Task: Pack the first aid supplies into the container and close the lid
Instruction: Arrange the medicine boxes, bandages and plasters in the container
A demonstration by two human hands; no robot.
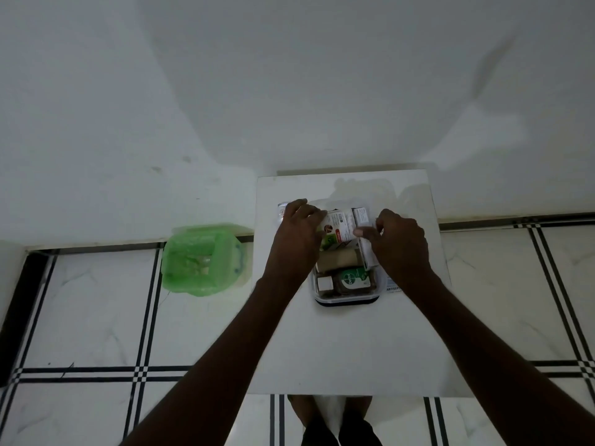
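A clear plastic container with a dark base stands on the small white table. Inside lie a green-labelled brown antiseptic bottle, a tan bandage roll and a small white-capped bottle. My left hand grips a white medicine box at the container's far end. My right hand pinches a thin white box standing along the right wall. A clear item lies behind my left hand, mostly hidden.
A bin lined with a green plastic bag stands on the tiled floor left of the table. A white wall rises right behind the table. A printed packet peeks out right of the container. My feet show below the table's near edge.
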